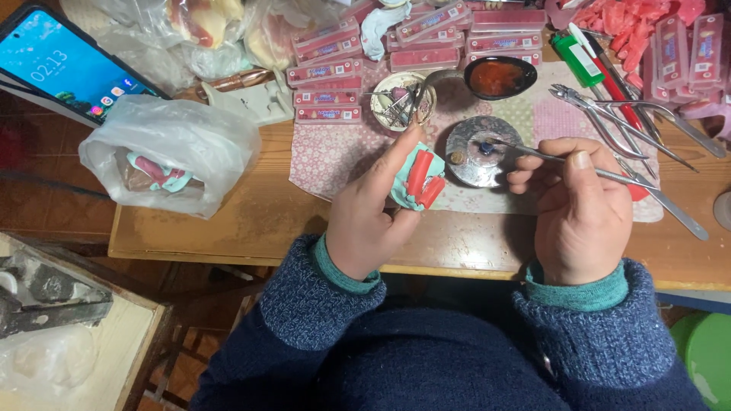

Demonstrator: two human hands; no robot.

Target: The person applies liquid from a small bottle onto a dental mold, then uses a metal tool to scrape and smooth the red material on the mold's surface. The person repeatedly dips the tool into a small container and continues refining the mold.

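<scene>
My left hand (371, 207) grips a teal plaster cast with red wax rims (420, 180), held upright just above the wooden table's front part. My right hand (576, 199) pinches a thin metal instrument (533, 154), like a pen; its tip reaches left into a small round metal dish (478, 151) that holds a dark blob. Both hands are close together over a pink patterned cloth (335, 152).
Behind the hands are a dish of small tools (402, 101), a dark bowl of red wax (500, 77), several flat pink boxes (329, 82), and pliers (609, 114) with other tools on the right. A plastic bag (171, 156) and a phone (65, 61) lie left.
</scene>
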